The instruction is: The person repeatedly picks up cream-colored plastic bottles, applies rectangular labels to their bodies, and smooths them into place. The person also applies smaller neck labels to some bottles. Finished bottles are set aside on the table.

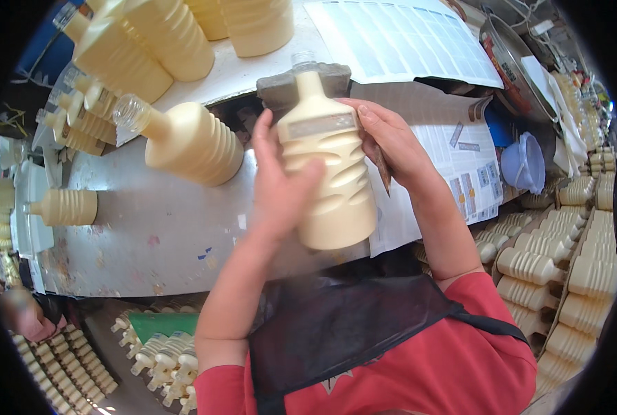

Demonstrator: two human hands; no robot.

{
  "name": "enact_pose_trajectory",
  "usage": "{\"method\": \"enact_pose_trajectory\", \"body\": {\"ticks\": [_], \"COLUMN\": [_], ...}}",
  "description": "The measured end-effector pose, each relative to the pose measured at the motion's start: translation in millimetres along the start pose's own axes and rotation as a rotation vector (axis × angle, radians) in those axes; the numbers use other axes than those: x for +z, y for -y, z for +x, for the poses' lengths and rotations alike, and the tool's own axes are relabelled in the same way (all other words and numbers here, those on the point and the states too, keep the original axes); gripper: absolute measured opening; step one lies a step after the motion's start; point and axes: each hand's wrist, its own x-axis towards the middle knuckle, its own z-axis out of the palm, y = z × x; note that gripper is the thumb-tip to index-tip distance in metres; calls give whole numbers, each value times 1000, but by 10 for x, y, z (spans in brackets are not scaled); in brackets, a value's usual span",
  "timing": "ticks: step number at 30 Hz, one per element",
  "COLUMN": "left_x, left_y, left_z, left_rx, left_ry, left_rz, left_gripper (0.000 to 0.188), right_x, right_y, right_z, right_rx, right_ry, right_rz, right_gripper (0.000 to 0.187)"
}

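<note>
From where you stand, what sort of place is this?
Probably a bottle-labelling bench in a factory. Both hands, left hand and right hand, hold a cream bottle bearing a label strip; more bottles lie on the table, label sheets lie nearby, and crates hold many more.

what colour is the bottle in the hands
Cream, with ribbed sides and a clear neck; the bottle shows best in the head view.

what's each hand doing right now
Left hand: closed around the cream bottle, holding it up.
Right hand: fingers on the bottle's label; also holds a thin brown strip.
</note>
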Motion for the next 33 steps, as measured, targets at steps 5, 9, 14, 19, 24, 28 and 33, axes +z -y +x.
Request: {"method": "enact_pose_trajectory", "body": {"ticks": [5, 9, 14, 19, 24, 28, 33], "left_x": [-32, 84, 98, 87, 44, 65, 83], "left_y": [-20, -24, 7, 51, 146, 164, 157], "left_z": [239, 224, 225, 237, 258, 268, 257], "left_rx": [-100, -124, -98, -83, -72, -68, -77], "left_ry": [-18, -14, -22, -26, -13, -18, -11], "left_rz": [-123, -82, -90, -90, -165, -182, -188], "left_gripper": [47, 44, 44, 45, 48, 49, 49], "right_x": [4, 33, 22, 31, 44, 70, 63], "right_y": [-68, -137, -175, -177, -74, -94, -128], "right_z": [10, 59, 76, 67, 27, 22, 23], "right_rx": [-63, -78, -60, -82, -83, -124, -141], "right_ry": [14, -28, -15, -19, 16, -44, -51], "right_rz": [54, 66, 101, 110, 142, -45, -48], "right_gripper": [46, 42, 41, 41, 42, 39, 38]}}
